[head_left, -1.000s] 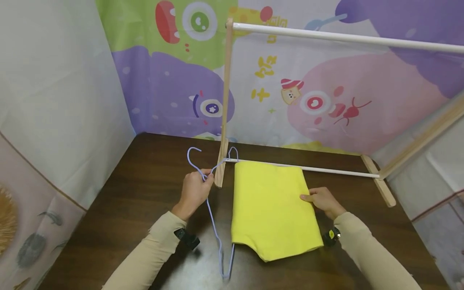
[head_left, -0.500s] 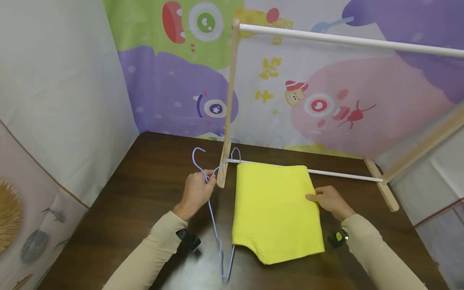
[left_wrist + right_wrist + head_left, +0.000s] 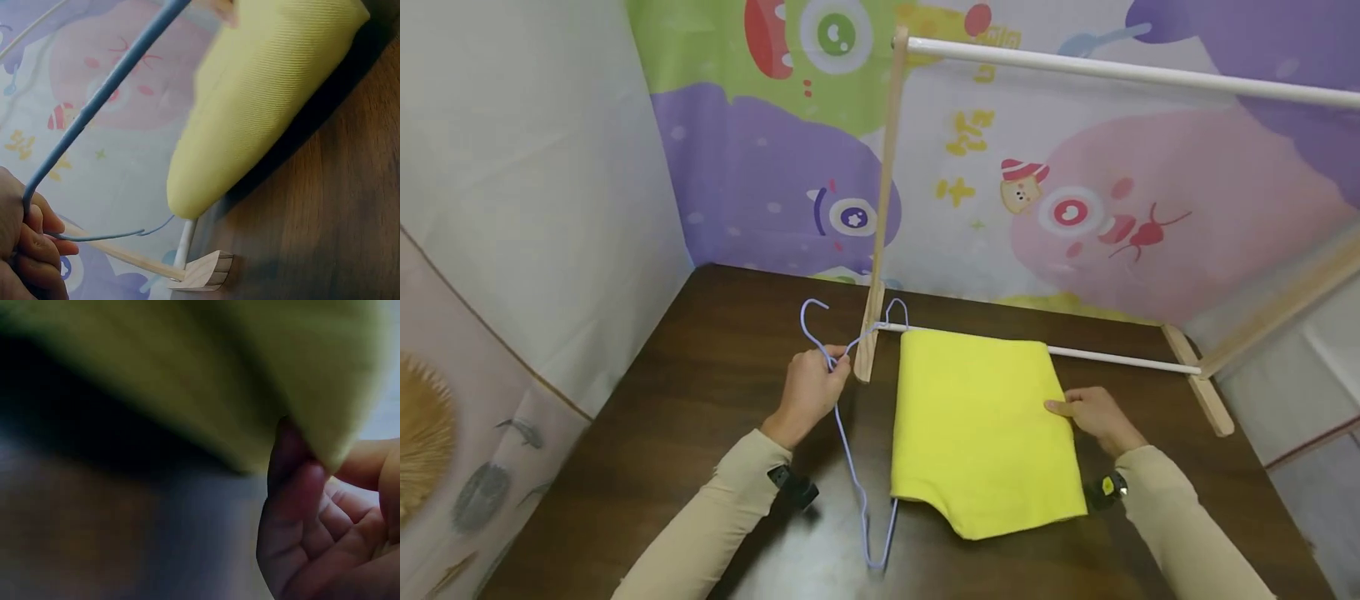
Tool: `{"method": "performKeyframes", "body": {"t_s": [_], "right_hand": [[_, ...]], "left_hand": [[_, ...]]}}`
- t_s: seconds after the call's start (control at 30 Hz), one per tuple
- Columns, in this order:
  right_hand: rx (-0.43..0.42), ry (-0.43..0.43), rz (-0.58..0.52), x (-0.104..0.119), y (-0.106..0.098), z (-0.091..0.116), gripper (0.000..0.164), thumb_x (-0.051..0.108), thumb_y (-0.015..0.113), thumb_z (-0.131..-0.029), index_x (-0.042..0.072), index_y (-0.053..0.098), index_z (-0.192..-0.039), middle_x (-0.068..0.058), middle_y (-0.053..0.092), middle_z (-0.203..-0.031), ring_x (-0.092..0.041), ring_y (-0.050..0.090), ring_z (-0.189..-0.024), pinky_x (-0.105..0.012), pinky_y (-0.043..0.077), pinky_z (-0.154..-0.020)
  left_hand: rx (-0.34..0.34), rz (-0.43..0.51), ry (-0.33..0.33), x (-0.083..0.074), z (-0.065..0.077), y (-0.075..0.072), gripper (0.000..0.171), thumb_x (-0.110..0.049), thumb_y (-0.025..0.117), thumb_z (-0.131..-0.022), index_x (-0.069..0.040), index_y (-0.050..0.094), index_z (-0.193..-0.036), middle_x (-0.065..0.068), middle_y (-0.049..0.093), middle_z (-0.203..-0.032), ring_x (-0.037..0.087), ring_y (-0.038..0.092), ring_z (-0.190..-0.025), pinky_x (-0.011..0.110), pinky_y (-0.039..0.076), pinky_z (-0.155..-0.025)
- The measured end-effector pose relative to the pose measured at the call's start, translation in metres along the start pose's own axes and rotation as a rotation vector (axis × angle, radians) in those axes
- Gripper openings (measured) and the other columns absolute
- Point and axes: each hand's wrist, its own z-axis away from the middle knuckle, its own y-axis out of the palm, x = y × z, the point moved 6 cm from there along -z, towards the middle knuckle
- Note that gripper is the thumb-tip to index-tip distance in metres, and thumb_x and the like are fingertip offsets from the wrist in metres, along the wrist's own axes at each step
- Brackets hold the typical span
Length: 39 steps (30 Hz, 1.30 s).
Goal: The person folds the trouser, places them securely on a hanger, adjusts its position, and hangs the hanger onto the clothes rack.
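Between my hands hangs a folded yellow garment (image 3: 985,433), its weave finely ribbed in the left wrist view. With my left hand (image 3: 811,387) I grip a lavender-blue wire hanger (image 3: 853,467) by the neck, its hook pointing up and away. Part of the hanger disappears behind the garment; its shoulder bends show above and below the cloth's left side. My right hand (image 3: 1097,414) pinches the garment's right edge between thumb and fingers, also seen close up in the right wrist view, where the cloth is blurred.
A rack with wooden uprights (image 3: 891,167), a white top rail (image 3: 1112,71) and a white lower rail (image 3: 1120,358) stands behind the garment. Under everything lies a dark wooden table (image 3: 730,333). A printed cartoon curtain (image 3: 760,167) closes the back.
The head view has shifted a little. My right hand has drawn the garment's right edge slightly to the right, while my left hand keeps the same grip on the hanger.
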Motion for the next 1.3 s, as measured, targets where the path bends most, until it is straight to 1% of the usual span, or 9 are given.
{"method": "performKeyframes", "body": {"t_s": [0.13, 0.37, 0.67, 0.83, 0.93, 1.03, 1.13, 1.23, 1.3], "right_hand": [[0.027, 0.025, -0.009, -0.022, 0.021, -0.007, 0.04, 0.03, 0.058, -0.098, 0.014, 0.04, -0.066, 0.004, 0.029, -0.057, -0.013, 0.029, -0.056, -0.029, 0.031, -0.057], [-0.021, -0.041, 0.0, -0.017, 0.036, -0.008, 0.039, 0.027, 0.059, -0.097, 0.012, 0.041, -0.066, 0.004, 0.03, -0.057, -0.012, 0.029, -0.055, -0.028, 0.031, -0.054], [-0.042, -0.017, 0.1, -0.023, 0.019, -0.01, 0.042, 0.047, 0.065, -0.09, 0.006, 0.058, -0.08, 0.0, 0.045, -0.069, -0.017, 0.041, -0.066, -0.031, 0.037, -0.06], [-0.011, -0.074, 0.253, -0.012, 0.006, -0.005, 0.056, 0.051, 0.063, -0.09, -0.002, 0.061, -0.107, -0.018, 0.063, -0.101, -0.028, 0.057, -0.083, -0.038, 0.048, -0.068], [-0.027, -0.117, 0.324, 0.003, -0.003, -0.003, 0.063, 0.049, 0.059, -0.093, -0.005, 0.054, -0.124, -0.027, 0.059, -0.12, -0.039, 0.059, -0.099, -0.046, 0.05, -0.077], [-0.102, -0.208, 0.379, 0.026, -0.011, -0.001, 0.067, 0.045, 0.056, -0.097, -0.006, 0.043, -0.138, -0.031, 0.051, -0.131, -0.046, 0.052, -0.115, -0.057, 0.047, -0.088], [-0.165, -0.359, 0.462, 0.048, -0.006, 0.001, 0.075, 0.046, 0.056, -0.096, -0.001, 0.031, -0.149, -0.032, 0.036, -0.146, -0.05, 0.036, -0.133, -0.067, 0.032, -0.102], [-0.119, -0.48, 0.528, 0.056, 0.016, 0.002, 0.085, 0.052, 0.055, -0.095, 0.007, 0.017, -0.156, -0.028, 0.01, -0.16, -0.05, 0.008, -0.146, -0.071, 0.012, -0.111], [-0.066, -0.485, 0.58, 0.048, 0.03, 0.0, 0.087, 0.059, 0.05, -0.095, 0.01, 0.013, -0.157, -0.024, 0.002, -0.162, -0.047, -0.001, -0.148, -0.07, 0.006, -0.112]], "left_hand": [[0.014, 0.009, -0.008, -0.003, 0.001, 0.003, 0.021, -0.011, 0.064, -0.087, -0.001, 0.076, -0.101, 0.011, 0.074, -0.076, 0.024, 0.059, -0.061, 0.04, 0.049, -0.06], [0.021, 0.038, -0.023, -0.002, 0.006, 0.003, 0.02, -0.011, 0.063, -0.087, -0.001, 0.076, -0.099, 0.008, 0.07, -0.068, 0.017, 0.053, -0.056, 0.031, 0.044, -0.054], [-0.004, 0.082, -0.068, 0.008, 0.005, 0.005, 0.022, -0.011, 0.065, -0.086, 0.003, 0.075, -0.1, 0.012, 0.073, -0.075, 0.018, 0.052, -0.058, 0.031, 0.042, -0.055], [-0.003, 0.1, -0.074, 0.004, 0.008, 0.012, 0.024, -0.013, 0.064, -0.087, 0.002, 0.074, -0.103, 0.012, 0.074, -0.078, 0.019, 0.055, -0.06, 0.033, 0.045, -0.058], [-0.002, 0.103, -0.08, 0.004, 0.009, 0.015, 0.024, -0.014, 0.063, -0.088, 0.001, 0.074, -0.104, 0.012, 0.074, -0.079, 0.02, 0.057, -0.062, 0.033, 0.045, -0.059], [-0.006, 0.106, -0.08, 0.003, 0.009, 0.016, 0.024, -0.015, 0.063, -0.088, 0.0, 0.074, -0.104, 0.011, 0.074, -0.079, 0.019, 0.056, -0.061, 0.032, 0.044, -0.058], [-0.009, 0.114, -0.075, 0.002, 0.008, 0.017, 0.024, -0.015, 0.063, -0.089, 0.0, 0.074, -0.104, 0.011, 0.073, -0.076, 0.018, 0.054, -0.058, 0.031, 0.042, -0.056], [-0.004, 0.115, -0.074, 0.0, 0.007, 0.019, 0.024, -0.015, 0.063, -0.089, 0.001, 0.074, -0.104, 0.011, 0.073, -0.076, 0.017, 0.054, -0.058, 0.03, 0.042, -0.056], [0.0, 0.117, -0.079, 0.0, 0.007, 0.02, 0.024, -0.015, 0.063, -0.089, 0.001, 0.074, -0.103, 0.011, 0.073, -0.076, 0.017, 0.054, -0.058, 0.03, 0.042, -0.056]]}}
